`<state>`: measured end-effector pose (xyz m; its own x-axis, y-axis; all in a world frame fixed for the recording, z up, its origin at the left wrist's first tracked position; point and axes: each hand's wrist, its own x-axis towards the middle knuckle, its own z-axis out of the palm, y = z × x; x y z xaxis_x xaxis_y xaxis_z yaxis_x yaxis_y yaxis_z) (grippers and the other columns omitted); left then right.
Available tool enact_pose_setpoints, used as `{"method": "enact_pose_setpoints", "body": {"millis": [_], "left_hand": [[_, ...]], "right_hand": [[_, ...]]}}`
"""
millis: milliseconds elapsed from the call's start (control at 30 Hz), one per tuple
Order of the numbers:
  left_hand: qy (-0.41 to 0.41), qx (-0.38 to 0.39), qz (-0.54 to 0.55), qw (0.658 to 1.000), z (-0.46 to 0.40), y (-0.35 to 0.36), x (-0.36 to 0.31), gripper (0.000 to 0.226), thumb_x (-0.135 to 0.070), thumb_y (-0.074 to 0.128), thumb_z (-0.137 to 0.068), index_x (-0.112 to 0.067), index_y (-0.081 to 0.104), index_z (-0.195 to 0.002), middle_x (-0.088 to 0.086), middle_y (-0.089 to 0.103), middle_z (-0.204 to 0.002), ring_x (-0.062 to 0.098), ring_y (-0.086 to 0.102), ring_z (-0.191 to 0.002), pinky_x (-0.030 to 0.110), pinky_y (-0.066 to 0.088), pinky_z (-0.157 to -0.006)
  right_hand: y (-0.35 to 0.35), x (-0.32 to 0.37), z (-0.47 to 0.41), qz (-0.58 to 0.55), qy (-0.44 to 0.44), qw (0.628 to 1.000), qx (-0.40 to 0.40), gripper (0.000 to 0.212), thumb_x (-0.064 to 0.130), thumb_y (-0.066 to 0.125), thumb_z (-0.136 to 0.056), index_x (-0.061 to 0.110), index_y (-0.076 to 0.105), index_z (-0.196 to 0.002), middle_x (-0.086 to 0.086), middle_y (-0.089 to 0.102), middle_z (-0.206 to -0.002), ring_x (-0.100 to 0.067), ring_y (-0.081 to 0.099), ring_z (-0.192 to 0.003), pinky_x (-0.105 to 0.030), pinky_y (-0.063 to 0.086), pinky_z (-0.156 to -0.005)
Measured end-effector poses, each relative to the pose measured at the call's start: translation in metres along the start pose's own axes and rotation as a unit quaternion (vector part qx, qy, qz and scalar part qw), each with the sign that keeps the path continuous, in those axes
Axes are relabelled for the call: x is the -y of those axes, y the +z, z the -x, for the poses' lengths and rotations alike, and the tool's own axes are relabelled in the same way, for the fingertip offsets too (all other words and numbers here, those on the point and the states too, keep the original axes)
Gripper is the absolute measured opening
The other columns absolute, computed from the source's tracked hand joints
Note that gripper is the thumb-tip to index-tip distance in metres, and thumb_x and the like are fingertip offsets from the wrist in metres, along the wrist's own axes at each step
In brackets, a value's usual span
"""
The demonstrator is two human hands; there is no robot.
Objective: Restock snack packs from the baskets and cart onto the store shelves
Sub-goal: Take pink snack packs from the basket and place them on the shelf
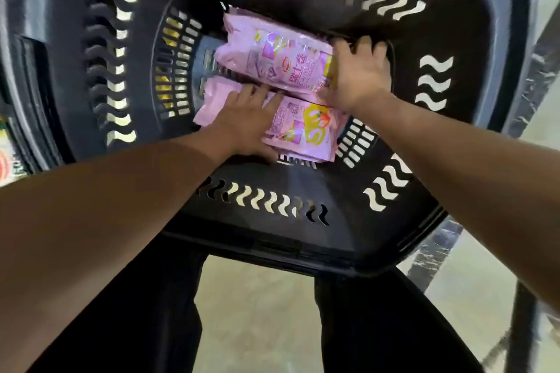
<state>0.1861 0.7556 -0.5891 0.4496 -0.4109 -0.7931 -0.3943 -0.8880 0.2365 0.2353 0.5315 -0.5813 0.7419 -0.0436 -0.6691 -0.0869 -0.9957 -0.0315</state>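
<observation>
Snack packs, pink and glossy, lie low in the black basket, which is the biggest thing before me, deep, with slotted walls. Two bundles show: the far packs lie across the floor of the basket, and the near packs lie just beside them, touching along one edge.

My right hand covers the right end of the far packs, fingers spread and curling over their far edge. I judge this grip only half closed, not yet a firm hold. My left hand lies flat on the near packs, fingers straight, pressing rather than holding.

To do this well, I should slide fingers under each bundle, gather the packs square so none slips loose, then lift straight up past the walls. The film looks slippery, so I should squeeze gently.
</observation>
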Motion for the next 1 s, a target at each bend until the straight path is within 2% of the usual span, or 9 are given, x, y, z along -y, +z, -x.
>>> {"method": "enact_pose_setpoints", "body": {"millis": [100,200,300,467,567,667,867,933,1000], "left_hand": [[-0.012,-0.018,0.016,1.000,-0.001,-0.013,0.000,0.112,-0.085,0.054,-0.078,-0.009,0.026,-0.155,0.019,0.037,-0.154,0.038,0.034,-0.138,0.051,0.029,-0.113],[0.006,0.008,-0.063,0.998,-0.007,-0.029,0.003,0.091,-0.074,0.067,-0.077,-0.010,0.046,-0.138,0.012,0.055,-0.137,0.032,0.050,-0.124,0.048,0.032,-0.108],[0.024,0.070,-0.073,0.995,-0.011,-0.038,0.007,0.079,-0.067,0.078,-0.071,-0.015,0.061,-0.129,0.011,0.054,-0.131,0.031,0.050,-0.122,0.045,0.039,-0.103],[-0.012,0.114,-0.017,0.993,-0.011,-0.027,0.011,0.102,-0.055,0.091,-0.063,-0.022,0.037,-0.143,0.015,0.047,-0.142,0.038,0.047,-0.129,0.049,0.035,-0.108],[-0.006,0.085,-0.018,0.996,-0.009,-0.025,0.013,0.098,-0.057,0.090,-0.061,-0.021,0.037,-0.135,0.011,0.060,-0.133,0.037,0.055,-0.121,0.048,0.035,-0.103],[-0.001,0.077,-0.050,0.996,-0.003,-0.033,0.009,0.098,-0.066,0.085,-0.063,-0.016,0.040,-0.135,0.010,0.061,-0.132,0.035,0.057,-0.120,0.044,0.036,-0.100],[-0.016,0.079,-0.104,0.991,0.033,-0.064,-0.015,0.079,-0.054,0.081,-0.079,-0.010,0.049,-0.136,0.012,0.057,-0.133,0.033,0.061,-0.116,0.044,0.051,-0.091],[-0.042,0.081,-0.096,0.991,0.055,-0.082,-0.024,0.073,-0.039,0.083,-0.083,-0.007,0.049,-0.139,0.015,0.056,-0.134,0.035,0.062,-0.117,0.046,0.053,-0.087],[-0.071,0.088,-0.081,0.990,0.084,-0.103,-0.030,0.055,-0.030,0.083,-0.082,-0.010,0.059,-0.127,0.010,0.063,-0.117,0.032,0.065,-0.112,0.042,0.052,-0.084]], "right_hand": [[-0.006,0.002,-0.001,-0.001,0.000,1.000,0.009,0.084,0.051,0.082,-0.076,0.018,0.043,-0.143,-0.022,0.035,-0.151,-0.046,0.029,-0.142,-0.051,0.033,-0.115],[-0.007,0.002,-0.001,-0.048,-0.005,0.998,0.031,0.084,0.046,0.085,-0.075,0.012,0.041,-0.139,-0.018,0.045,-0.147,-0.040,0.039,-0.139,-0.048,0.036,-0.114],[-0.006,0.003,0.002,-0.078,-0.009,0.995,0.067,0.080,0.040,0.088,-0.075,0.013,0.039,-0.133,-0.014,0.055,-0.138,-0.038,0.051,-0.131,-0.047,0.041,-0.106],[-0.004,0.011,0.006,-0.050,-0.034,0.993,0.101,0.100,0.053,0.089,-0.068,0.022,0.034,-0.145,-0.014,0.046,-0.147,-0.039,0.041,-0.137,-0.053,0.040,-0.108],[-0.005,0.011,0.007,-0.047,-0.040,0.991,0.119,0.099,0.062,0.086,-0.069,0.021,0.037,-0.145,-0.014,0.045,-0.145,-0.039,0.038,-0.139,-0.057,0.041,-0.107],[-0.011,0.012,0.012,-0.060,-0.037,0.991,0.112,0.091,0.058,0.086,-0.071,0.016,0.040,-0.138,-0.015,0.048,-0.142,-0.038,0.040,-0.136,-0.052,0.043,-0.106],[-0.031,0.026,0.047,-0.035,0.006,0.995,0.089,0.080,0.041,0.081,-0.078,0.016,0.038,-0.141,-0.013,0.062,-0.129,-0.036,0.053,-0.128,-0.054,0.032,-0.111],[-0.049,0.026,0.067,-0.061,0.034,0.993,0.090,0.077,0.042,0.080,-0.078,0.016,0.041,-0.139,-0.010,0.062,-0.130,-0.034,0.056,-0.127,-0.051,0.035,-0.109],[-0.068,0.026,0.089,-0.119,0.070,0.985,0.102,0.079,0.046,0.081,-0.074,0.016,0.044,-0.138,-0.008,0.063,-0.131,-0.033,0.059,-0.125,-0.046,0.044,-0.106]]}}
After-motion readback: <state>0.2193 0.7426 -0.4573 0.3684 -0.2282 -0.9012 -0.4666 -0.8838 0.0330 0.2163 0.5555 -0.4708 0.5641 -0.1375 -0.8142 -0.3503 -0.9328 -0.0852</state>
